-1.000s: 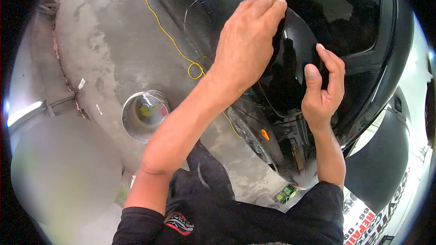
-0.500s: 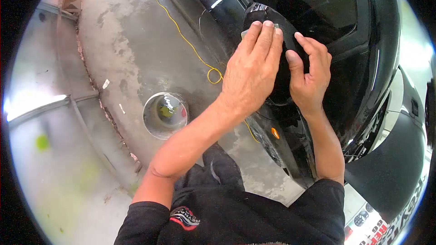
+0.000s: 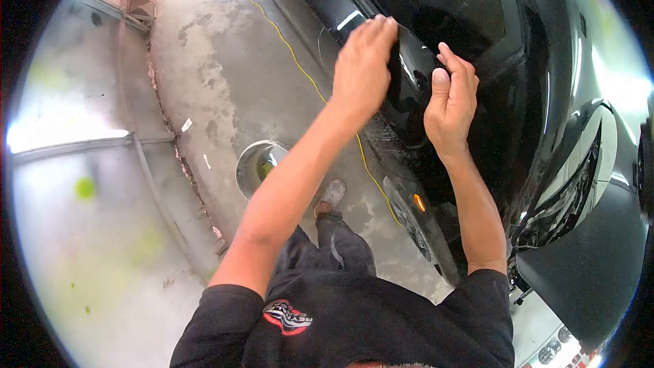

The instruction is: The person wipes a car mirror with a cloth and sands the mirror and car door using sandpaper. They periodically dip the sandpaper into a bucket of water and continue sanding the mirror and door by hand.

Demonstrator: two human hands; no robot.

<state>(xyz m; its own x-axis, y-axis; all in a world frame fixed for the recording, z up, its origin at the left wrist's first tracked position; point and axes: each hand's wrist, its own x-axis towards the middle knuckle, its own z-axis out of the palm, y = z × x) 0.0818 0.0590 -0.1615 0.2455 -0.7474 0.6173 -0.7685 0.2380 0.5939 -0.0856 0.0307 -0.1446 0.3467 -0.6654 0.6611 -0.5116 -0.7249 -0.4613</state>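
Observation:
A glossy black car side mirror [image 3: 409,61] sticks out from the car's door. My left hand [image 3: 364,65] is curled over the mirror's left edge, its fingers bent together with the palm turned inward. The thin pale pad seen under these fingertips a moment earlier is hidden now behind the fingers. On the mirror's other side, my right hand [image 3: 451,102] is close to the housing. Its fingers point up and are slightly bent, with the thumb held near them. Wet-looking streaks and light reflections show on the black housing between both hands.
A clear bucket [image 3: 240,172] with liquid stands on the concrete floor [image 3: 211,82], partly behind my left forearm. A yellow cord [image 3: 294,61] runs along the car. My shoe [image 3: 332,194] is beside the bucket. An orange side marker [image 3: 419,202] sits on the fender. A pale wall [image 3: 88,232] rises at left.
My left hand has slid from the mirror's face to its left edge and curled, covering the pad. The right hand stays beside the mirror. The view has shifted, and my shoe now shows.

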